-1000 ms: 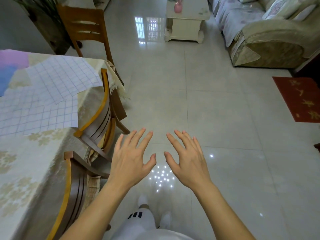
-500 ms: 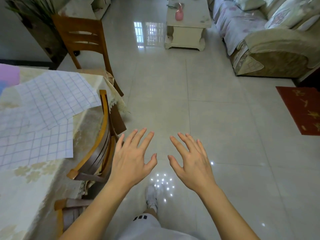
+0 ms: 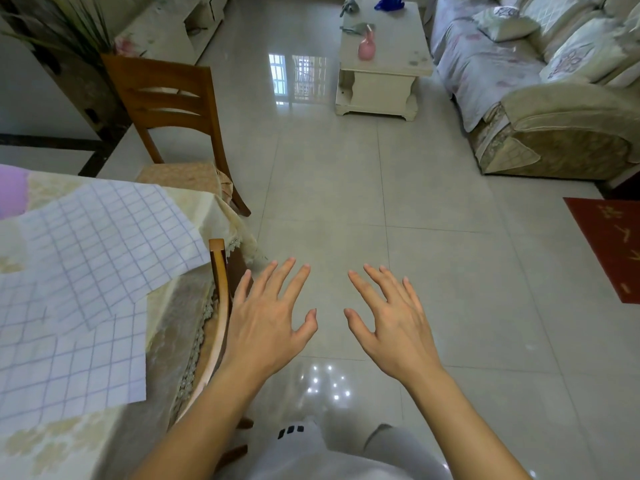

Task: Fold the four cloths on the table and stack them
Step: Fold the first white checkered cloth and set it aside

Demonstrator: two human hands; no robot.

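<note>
Left hand (image 3: 266, 323), right hand (image 3: 391, 323), palms down (over floor), fingers spread, holding nothing

I note white cloths (image 3: 86, 258) gridded in lilac; a pink cloth (image 3: 12, 194); cream floral tablecloth (image 3: 52, 441); red rug (image 3: 613, 244).

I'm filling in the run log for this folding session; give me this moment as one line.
phase: before first grasp | left hand: open, over floor | right hand: open, over floor | checked cloths: unfolded on table | stack: none

Single head-worn view, forward and down, close over floor (image 3: 329, 188) beside table (image 3: 194, 209).
</note>
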